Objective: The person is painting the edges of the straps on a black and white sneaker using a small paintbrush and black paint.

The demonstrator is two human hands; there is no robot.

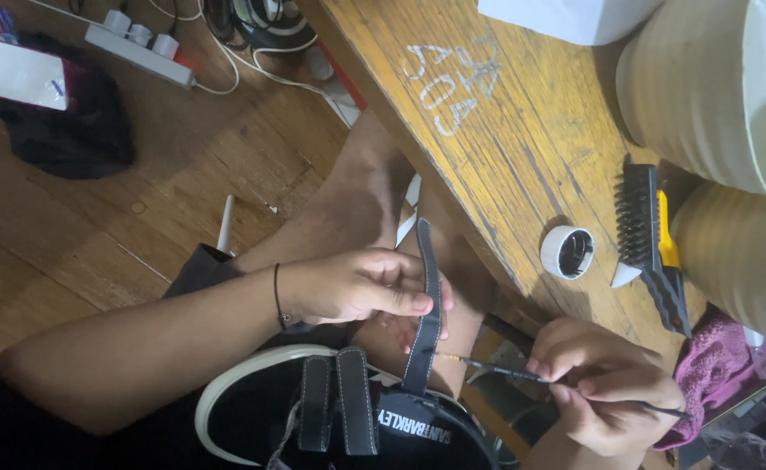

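Note:
A black sandal with a white sole edge rests on my lap, its straps pointing up. My left hand pinches one black strap and holds it upright. My right hand grips a thin dark tool like a pen; its tip touches the strap's side near the base. Two other straps lie flat across the sandal.
A wooden table edge runs beside my knees. On it lie a white round cap, a black-and-yellow brush and two large pale pots. A pink cloth sits nearby. A power strip and dark fabric lie on the floor.

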